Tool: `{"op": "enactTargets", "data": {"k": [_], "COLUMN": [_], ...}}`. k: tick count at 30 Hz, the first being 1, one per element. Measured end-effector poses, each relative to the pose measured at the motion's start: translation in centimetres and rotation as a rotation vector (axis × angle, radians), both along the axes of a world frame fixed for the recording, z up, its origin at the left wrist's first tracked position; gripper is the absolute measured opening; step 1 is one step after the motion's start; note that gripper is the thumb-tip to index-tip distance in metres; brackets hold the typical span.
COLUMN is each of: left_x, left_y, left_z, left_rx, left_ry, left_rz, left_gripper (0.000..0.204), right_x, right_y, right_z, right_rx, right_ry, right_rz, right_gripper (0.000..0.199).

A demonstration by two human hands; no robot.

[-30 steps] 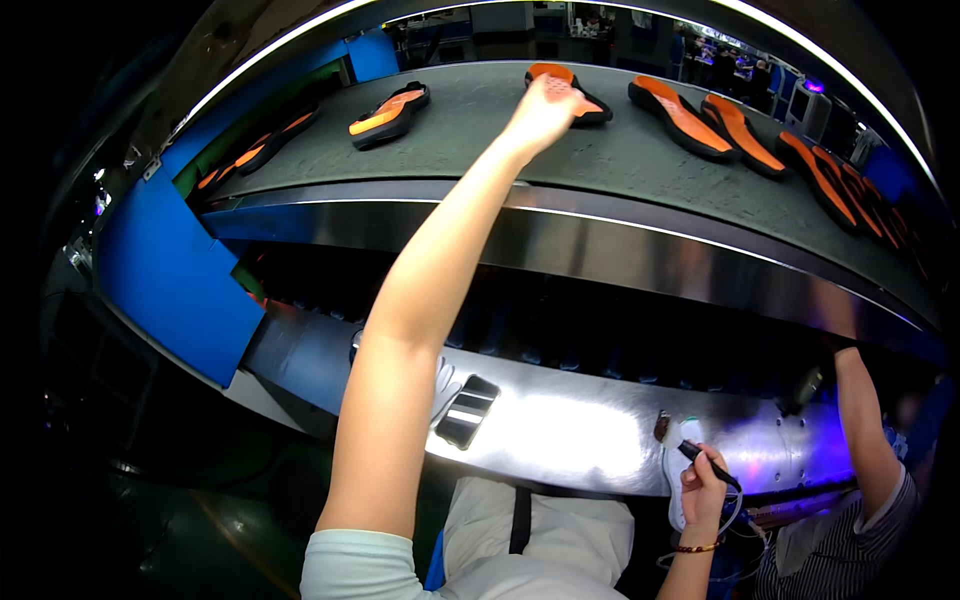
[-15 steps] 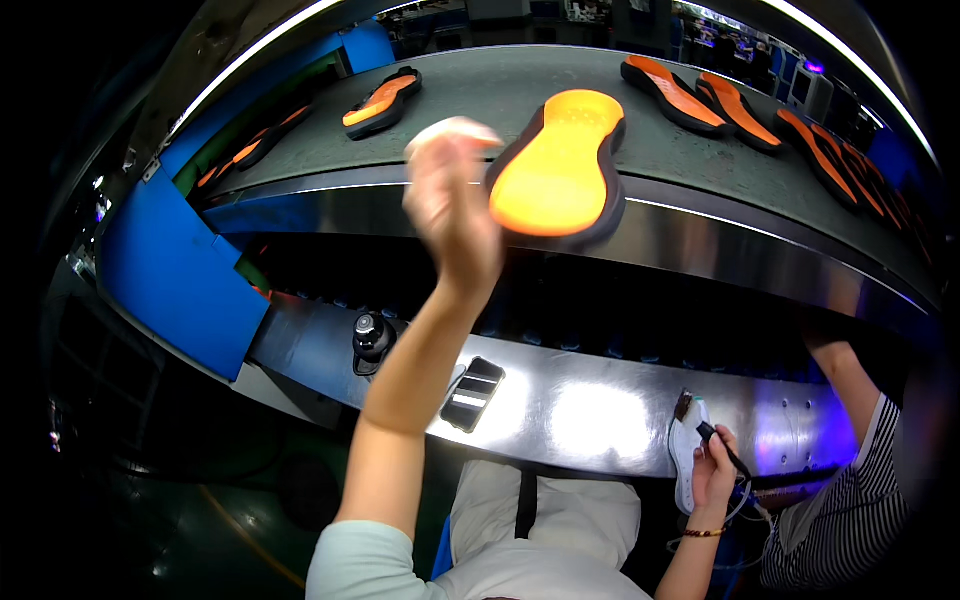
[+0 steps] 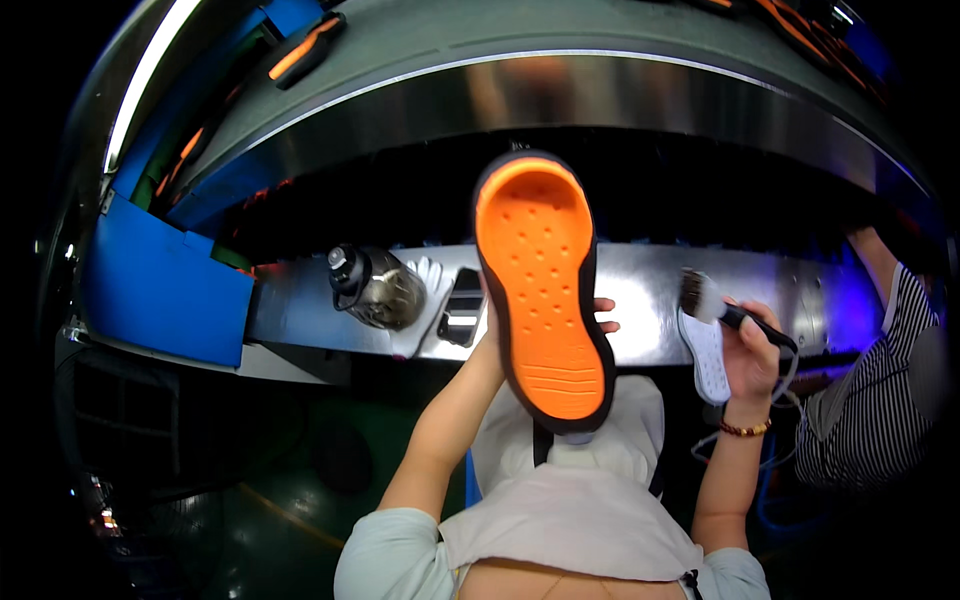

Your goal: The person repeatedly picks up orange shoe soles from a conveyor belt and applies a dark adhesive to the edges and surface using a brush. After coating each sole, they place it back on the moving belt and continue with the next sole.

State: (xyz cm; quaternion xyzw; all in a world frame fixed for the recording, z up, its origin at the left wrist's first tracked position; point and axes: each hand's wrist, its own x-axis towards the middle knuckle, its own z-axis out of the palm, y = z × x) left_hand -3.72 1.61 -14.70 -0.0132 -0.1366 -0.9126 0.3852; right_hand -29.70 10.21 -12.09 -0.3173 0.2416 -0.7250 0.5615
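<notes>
In front of me stands an orange shoe sole [image 3: 550,290] with a dark rim, tilted so its dotted orange face shows. My left hand [image 3: 607,317] is closed on it from behind; mostly hidden, its fingertips show past the right edge. At the right, my right hand [image 3: 752,355] grips a brush [image 3: 712,300] with dark bristles, a pale collar and a black handle, from which a cord seems to run. Under the brush is a white sole-shaped piece [image 3: 708,355], jutting past the ledge's front edge; whether the right hand touches it I cannot tell.
On the metal ledge [image 3: 640,290] stand a dark bottle [image 3: 385,290], a white glove [image 3: 425,300] and a phone [image 3: 462,308]. Beyond it runs a green conveyor belt [image 3: 420,45] carrying other orange soles [image 3: 305,50]. A person's striped garment [image 3: 870,400] is close at the right.
My left hand has brought the orange sole from over the belt's edge toward me, above the ledge. The brush has turned, bristles now facing up and left. The view has tipped downward.
</notes>
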Motion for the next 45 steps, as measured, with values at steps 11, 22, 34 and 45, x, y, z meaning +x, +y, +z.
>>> {"op": "enactTargets", "data": {"k": [11,22,34,45], "left_x": [-4.7,-3.1,-3.7,-2.8], "left_y": [1.8,0.7,3.5,2.5], "left_z": [-0.7,-2.6,0.6,2.4], "left_rx": [-0.11,-0.098,-0.101,-0.059], "left_ry": [-0.182,-0.476,-0.252,-0.395], "left_rz": [0.15,0.457,0.205,0.537], "left_gripper": [0.081,0.074,0.074,0.074], "right_x": [3.6,9.1,5.9,6.9], "right_y": [-7.2,-3.4,-6.1,-3.2], "right_z": [0.9,1.5,5.5,5.4], "right_rx": [0.121,-0.372,-0.068,-0.36], "right_ry": [0.44,1.26,0.776,0.883], "right_rz": [0.029,-0.194,0.156,0.212], "right_gripper": [0.019,0.015,0.013,0.014]}}
